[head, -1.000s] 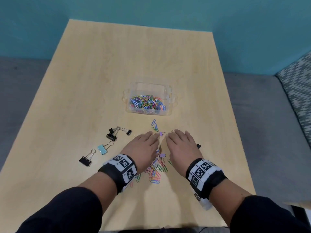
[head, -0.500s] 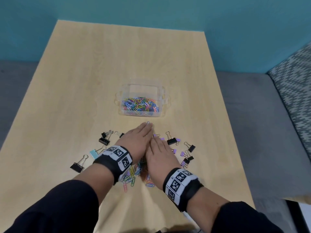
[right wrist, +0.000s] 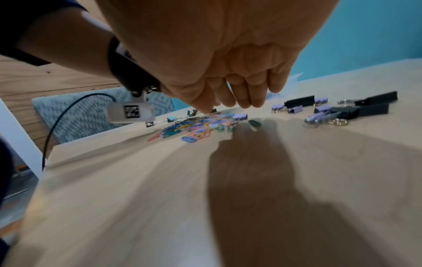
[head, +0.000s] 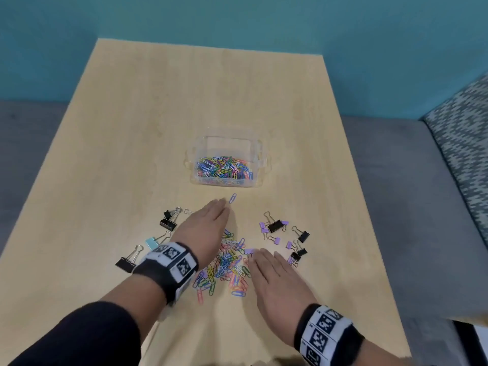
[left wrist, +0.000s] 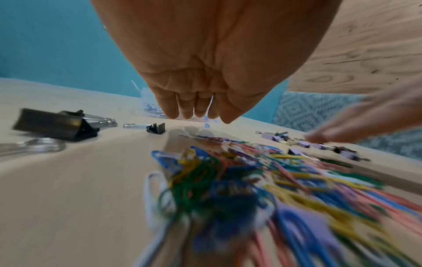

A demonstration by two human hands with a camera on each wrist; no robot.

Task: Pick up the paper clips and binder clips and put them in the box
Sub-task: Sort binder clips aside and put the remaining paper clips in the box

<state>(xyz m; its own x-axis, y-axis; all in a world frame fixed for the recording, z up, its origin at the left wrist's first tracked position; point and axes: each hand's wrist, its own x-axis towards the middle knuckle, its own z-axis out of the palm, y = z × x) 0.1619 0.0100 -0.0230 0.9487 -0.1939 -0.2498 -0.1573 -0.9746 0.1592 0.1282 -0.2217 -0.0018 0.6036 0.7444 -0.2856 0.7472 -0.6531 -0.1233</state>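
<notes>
A heap of coloured paper clips (head: 228,262) (left wrist: 262,180) (right wrist: 198,124) lies on the wooden table between my hands. My left hand (head: 204,229) (left wrist: 196,110) is flat with straight fingers, on the heap's left side, holding nothing. My right hand (head: 274,276) (right wrist: 237,101) lies flat at the heap's right edge, empty too. The clear plastic box (head: 260,157) stands beyond, with several paper clips inside. Black and blue binder clips (head: 167,224) (left wrist: 57,124) lie to the left. Black and purple binder clips (head: 276,227) (right wrist: 299,102) lie to the right. One lone purple paper clip (head: 232,198) sits by my left fingertips.
The wooden table (head: 132,128) has a teal wall behind it. A grey seat with a patterned cushion (head: 464,143) lies to the right. The table's right edge runs close to the right-hand binder clips.
My hands, pressed side by side half a second ago, have parted. The right hand pulled back toward me and rightward, uncovering the paper clip heap. The left hand stayed forward.
</notes>
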